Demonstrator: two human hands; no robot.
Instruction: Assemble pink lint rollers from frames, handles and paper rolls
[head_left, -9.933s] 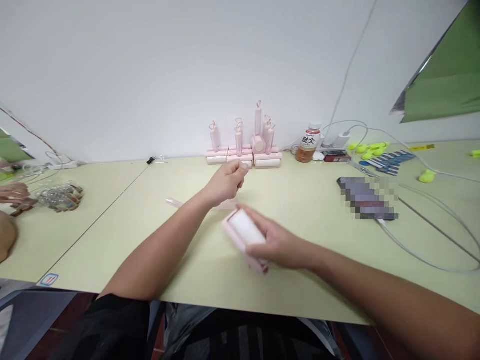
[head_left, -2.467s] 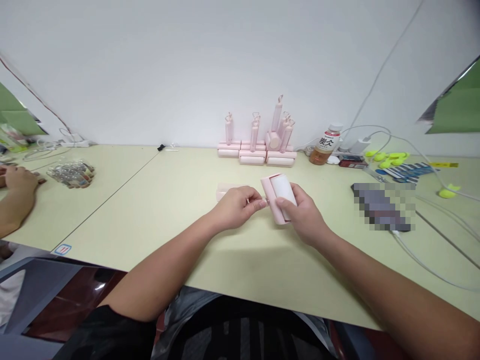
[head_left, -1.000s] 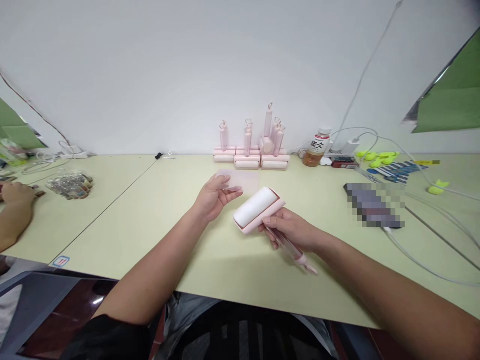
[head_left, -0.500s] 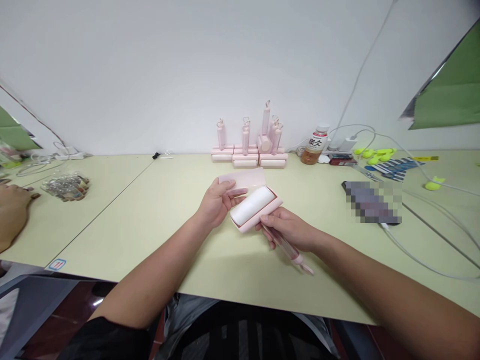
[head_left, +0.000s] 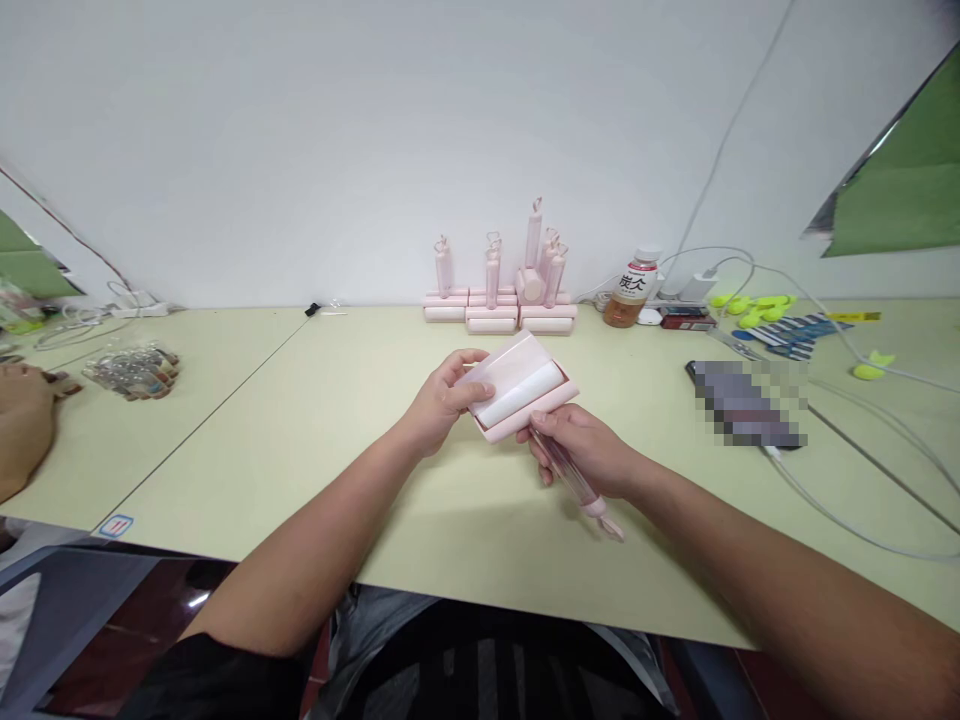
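Note:
My right hand (head_left: 581,447) is closed round the upper handle of a pink lint roller (head_left: 523,400). Its head, with a white roll, tilts up to the left, and the clear handle points down to the right. In my left hand (head_left: 448,400) is a pale pink cover (head_left: 508,368), pinched between thumb and fingers. The cover lies against the upper side of the roller head and overlaps part of the white roll. Whether it is latched on, I cannot tell.
Several pink lint rollers (head_left: 491,318) stand by the wall. Right of them are a drink bottle (head_left: 631,290), a phone (head_left: 742,405) with a cable, and striped gloves (head_left: 799,333). At left are a plastic-wrapped bundle (head_left: 135,370) and another person's hand (head_left: 22,425).
The cover in my left hand has moved from behind the roller head onto its upper side. The roller head has shifted slightly up and right.

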